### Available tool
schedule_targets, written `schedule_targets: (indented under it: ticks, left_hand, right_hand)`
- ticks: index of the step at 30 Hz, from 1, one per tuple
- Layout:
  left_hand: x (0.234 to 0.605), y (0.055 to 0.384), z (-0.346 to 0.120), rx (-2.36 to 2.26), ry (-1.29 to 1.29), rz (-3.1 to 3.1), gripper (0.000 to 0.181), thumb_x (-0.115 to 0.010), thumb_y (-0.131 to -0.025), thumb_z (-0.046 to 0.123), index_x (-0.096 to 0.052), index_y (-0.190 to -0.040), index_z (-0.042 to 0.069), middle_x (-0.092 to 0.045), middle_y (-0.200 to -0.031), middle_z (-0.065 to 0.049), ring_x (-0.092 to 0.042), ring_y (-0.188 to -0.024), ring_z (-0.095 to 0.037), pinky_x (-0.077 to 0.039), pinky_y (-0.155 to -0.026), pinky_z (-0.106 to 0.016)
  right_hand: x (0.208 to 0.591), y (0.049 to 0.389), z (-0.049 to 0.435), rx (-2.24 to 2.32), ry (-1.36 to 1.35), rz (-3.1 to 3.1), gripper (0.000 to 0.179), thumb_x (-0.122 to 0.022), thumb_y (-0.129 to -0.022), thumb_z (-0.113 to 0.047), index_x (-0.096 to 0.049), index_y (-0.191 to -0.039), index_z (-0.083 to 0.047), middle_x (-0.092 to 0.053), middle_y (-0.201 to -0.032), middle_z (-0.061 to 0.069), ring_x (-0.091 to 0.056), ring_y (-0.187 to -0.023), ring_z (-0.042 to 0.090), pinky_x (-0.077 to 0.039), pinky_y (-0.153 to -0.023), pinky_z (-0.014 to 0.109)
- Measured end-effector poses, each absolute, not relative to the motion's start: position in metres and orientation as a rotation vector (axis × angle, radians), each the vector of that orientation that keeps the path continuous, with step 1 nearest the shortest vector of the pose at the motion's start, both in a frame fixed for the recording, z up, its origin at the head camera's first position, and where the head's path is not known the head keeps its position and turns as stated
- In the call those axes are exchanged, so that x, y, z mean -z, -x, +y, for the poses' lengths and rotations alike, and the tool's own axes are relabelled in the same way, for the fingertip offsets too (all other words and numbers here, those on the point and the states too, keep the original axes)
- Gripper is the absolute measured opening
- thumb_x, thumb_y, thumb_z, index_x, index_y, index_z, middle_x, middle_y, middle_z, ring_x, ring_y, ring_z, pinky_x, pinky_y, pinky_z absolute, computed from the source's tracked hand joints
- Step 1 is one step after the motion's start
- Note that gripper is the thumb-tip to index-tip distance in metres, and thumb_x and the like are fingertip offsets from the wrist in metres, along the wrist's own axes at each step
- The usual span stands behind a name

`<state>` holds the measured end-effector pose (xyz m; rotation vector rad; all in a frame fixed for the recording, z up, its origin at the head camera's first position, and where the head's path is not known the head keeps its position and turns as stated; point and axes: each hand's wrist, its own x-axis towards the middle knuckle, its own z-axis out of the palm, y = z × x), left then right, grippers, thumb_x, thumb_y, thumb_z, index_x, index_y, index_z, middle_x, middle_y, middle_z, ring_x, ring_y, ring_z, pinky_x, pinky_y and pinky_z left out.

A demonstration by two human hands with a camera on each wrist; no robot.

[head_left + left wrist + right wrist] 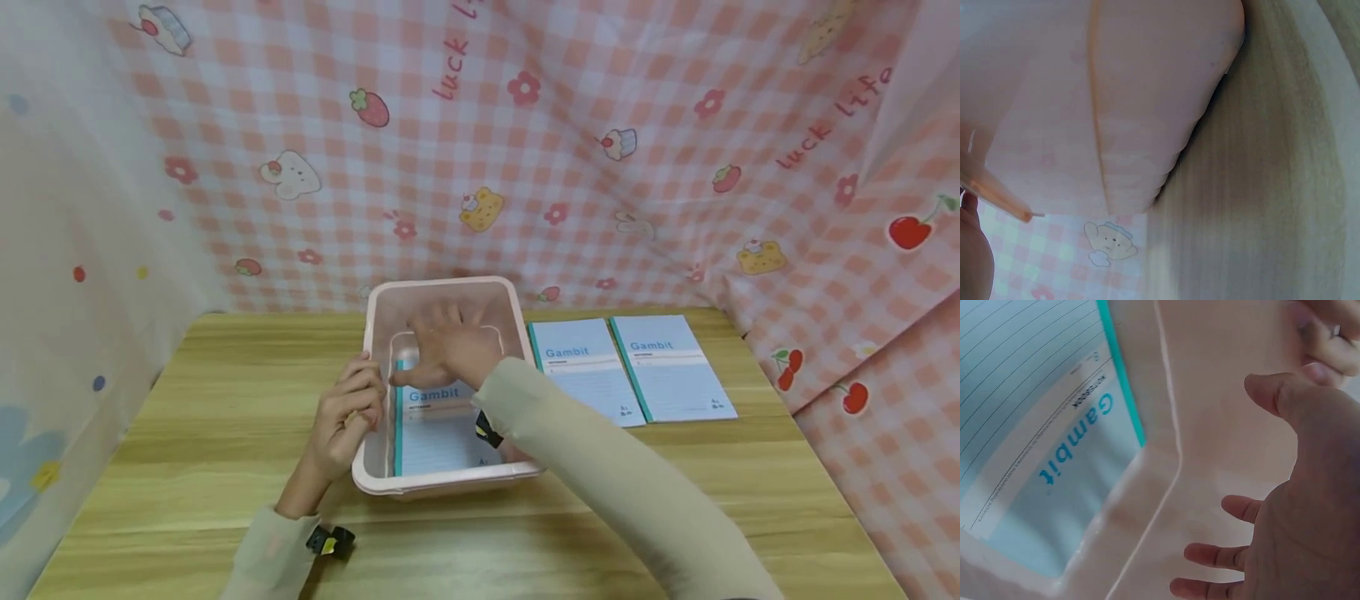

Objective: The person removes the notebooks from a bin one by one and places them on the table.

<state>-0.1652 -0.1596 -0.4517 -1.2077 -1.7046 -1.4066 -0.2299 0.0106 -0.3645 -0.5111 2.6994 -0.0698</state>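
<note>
Notebook [442, 442], face up, is located low inside the pale pink bin [442, 284]. Its long axis runs from the bin's near wall toward its far wall, with the teal spine along the bin's left wall. From where I stand, the right hand [448, 350] is the nearer of the 2: it is inside the bin above the notebook's far end, so the notebook lies below it and toward the bin's near wall. The right hand is spread wide, holding nothing. The left hand [345, 417] grips the bin's left rim with curled fingers. Obstructions: the bin's 4 walls enclose the notebook, and the right sleeve [615, 475] crosses the bin's right rim. Right of the bin, 2 other notebooks [678, 367] lie side by side on the table [225, 417]. Behind the bin hangs a checked cloth [420, 167].
</note>
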Motion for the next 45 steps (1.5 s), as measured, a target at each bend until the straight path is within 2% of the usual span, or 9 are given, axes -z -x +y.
schedule_targets:
  ticks: [5,12,16,21,24,31,34,38,45]
  left_hand:
    - [0.453,0.164,-0.161,1.409,1.192,-1.711,0.029,-0.038,-0.072,-0.011,-0.045,-0.06,0.014,-0.05,-0.072,-0.006,-0.046,-0.087,-0.026,-0.031,-0.101,-0.04]
    - [0.453,0.163,-0.161,1.404,1.182,-1.723,0.03,-0.038,-0.073,-0.011,-0.044,-0.06,0.014,-0.05,-0.072,-0.006,-0.045,-0.087,-0.026,-0.03,-0.104,-0.041]
    - [0.453,0.163,-0.161,1.405,1.167,-1.73,0.029,-0.038,-0.073,-0.011,-0.045,-0.06,0.014,-0.05,-0.072,-0.006,-0.046,-0.087,-0.026,-0.031,-0.107,-0.041]
    - [0.454,0.163,-0.162,1.399,1.15,-1.75,0.028,-0.038,-0.071,-0.01,-0.045,-0.059,0.015,-0.051,-0.072,-0.005,-0.047,-0.088,-0.025,-0.03,-0.114,-0.043]
    - [0.454,0.162,-0.162,1.4,1.144,-1.755,0.028,-0.039,-0.071,-0.01,-0.045,-0.059,0.015,-0.051,-0.072,-0.005,-0.047,-0.089,-0.026,-0.03,-0.115,-0.044]
    - [0.453,0.162,-0.163,1.39,1.145,-1.749,0.027,-0.039,-0.071,-0.009,-0.046,-0.059,0.015,-0.051,-0.072,-0.005,-0.048,-0.089,-0.026,-0.031,-0.115,-0.043]
    - [0.453,0.163,-0.162,1.389,1.152,-1.744,0.028,-0.039,-0.072,-0.009,-0.046,-0.059,0.015,-0.051,-0.072,-0.005,-0.047,-0.088,-0.026,-0.031,-0.113,-0.044]
    - [0.453,0.163,-0.16,1.396,1.168,-1.722,0.029,-0.038,-0.073,-0.01,-0.045,-0.059,0.014,-0.05,-0.072,-0.005,-0.046,-0.086,-0.025,-0.031,-0.109,-0.043]
    - [0.453,0.165,-0.16,1.396,1.181,-1.708,0.03,-0.037,-0.073,-0.011,-0.044,-0.059,0.014,-0.048,-0.071,-0.005,-0.045,-0.084,-0.024,-0.031,-0.108,-0.042]
  right_hand:
    - [0.374,0.235,0.006,0.079,0.477,2.625,0.098,-0.052,-0.088,-0.075,-0.011,-0.165,-0.03,0.0,-0.174,0.008,0.008,-0.161,0.035,-0.002,-0.12,0.073]
    - [0.406,0.252,-0.003,-0.015,0.397,2.605,0.101,-0.054,-0.082,-0.081,-0.02,-0.163,-0.033,-0.008,-0.173,0.008,-0.002,-0.16,0.037,-0.007,-0.12,0.072]
    - [0.425,0.264,-0.007,-0.056,0.373,2.581,0.101,-0.053,-0.079,-0.085,-0.02,-0.162,-0.038,-0.006,-0.174,0.005,-0.002,-0.161,0.036,-0.007,-0.12,0.072]
    - [0.43,0.255,-0.007,-0.026,0.415,2.577,0.093,-0.053,-0.082,-0.082,-0.023,-0.16,-0.039,-0.01,-0.173,0.003,-0.007,-0.16,0.032,-0.013,-0.117,0.074]
    - [0.427,0.249,-0.006,0.029,0.452,2.594,0.093,-0.056,-0.084,-0.078,-0.024,-0.16,-0.034,-0.013,-0.172,0.006,-0.011,-0.159,0.032,-0.017,-0.117,0.074]
    - [0.439,0.252,-0.009,-0.026,0.443,2.573,0.1,-0.059,-0.082,-0.078,-0.017,-0.162,-0.036,-0.005,-0.173,0.005,-0.006,-0.16,0.031,-0.023,-0.119,0.066]
    - [0.443,0.254,-0.009,-0.047,0.447,2.573,0.099,-0.06,-0.081,-0.078,-0.019,-0.161,-0.036,-0.005,-0.173,0.004,-0.006,-0.16,0.03,-0.025,-0.12,0.064]
    - [0.435,0.25,-0.007,-0.014,0.468,2.597,0.097,-0.059,-0.082,-0.077,-0.025,-0.159,-0.03,-0.012,-0.171,0.006,-0.012,-0.158,0.03,-0.028,-0.119,0.06]
    - [0.418,0.242,-0.004,-0.024,0.553,2.651,0.1,-0.054,-0.086,-0.077,-0.024,-0.16,-0.017,-0.022,-0.168,0.011,-0.021,-0.156,0.03,-0.033,-0.119,0.051]
